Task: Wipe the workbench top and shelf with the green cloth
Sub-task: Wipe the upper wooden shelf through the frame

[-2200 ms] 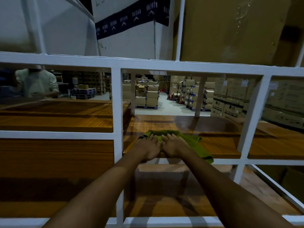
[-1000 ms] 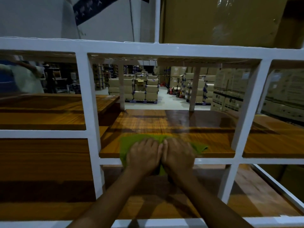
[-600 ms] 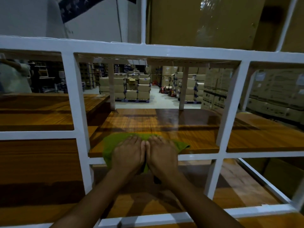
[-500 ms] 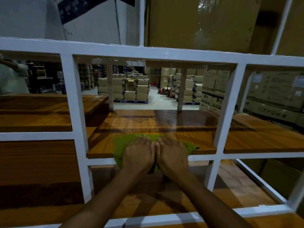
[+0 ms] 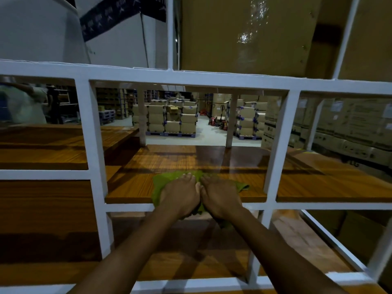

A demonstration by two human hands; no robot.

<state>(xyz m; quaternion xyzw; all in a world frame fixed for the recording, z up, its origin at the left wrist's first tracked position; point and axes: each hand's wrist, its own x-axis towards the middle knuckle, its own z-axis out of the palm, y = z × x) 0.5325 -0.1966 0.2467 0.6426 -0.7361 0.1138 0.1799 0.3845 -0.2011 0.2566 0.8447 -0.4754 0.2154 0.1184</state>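
- The left hand (image 5: 180, 197) and right hand (image 5: 221, 197) still lie side by side, fingers flat and close together, pressing on the green cloth (image 5: 164, 184).
- The cloth remains at the front edge of the wooden shelf (image 5: 191, 158), partly hanging over it and barely shifted.

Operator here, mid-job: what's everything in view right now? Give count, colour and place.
green cloth: one, green, front edge of the middle shelf, hanging slightly over it
shelf: one board in this bay, orange-brown wood, more either side
white frame: one, white, bars around the bays
lower board: one, brown wood, beneath the shelf
large carton: one, brown, tier above
white box: one, white with dark band, top left
stacked cartons: many, tan, on pallets beyond
person: one, light shirt, far left, blurred
left hand: one, pressing the cloth
right hand: one, pressing the cloth beside it
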